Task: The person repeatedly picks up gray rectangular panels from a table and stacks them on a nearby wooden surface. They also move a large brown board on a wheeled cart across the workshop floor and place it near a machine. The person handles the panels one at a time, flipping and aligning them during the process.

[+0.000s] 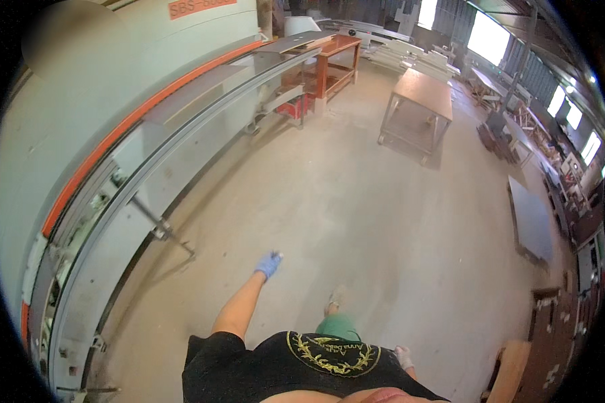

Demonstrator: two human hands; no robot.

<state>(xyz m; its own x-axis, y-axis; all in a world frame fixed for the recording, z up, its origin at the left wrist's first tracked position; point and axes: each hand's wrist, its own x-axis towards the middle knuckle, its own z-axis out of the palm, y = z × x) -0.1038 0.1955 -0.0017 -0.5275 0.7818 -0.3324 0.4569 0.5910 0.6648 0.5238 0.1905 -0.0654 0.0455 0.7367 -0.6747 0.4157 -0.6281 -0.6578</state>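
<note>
Head view, left hand point(268, 266) (blue-gloved), floor point(343, 201)

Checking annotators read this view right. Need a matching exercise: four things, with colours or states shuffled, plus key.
Things:
1. long machine
2. left hand
3. wheeled table
4. shirt

Colours and states:
A. tan top, on casters
B. black with a gold emblem
C. pale body with an orange strip along its length
D. in a blue glove, over the floor

Pairs: 1-C, 2-D, 3-A, 4-B
</note>
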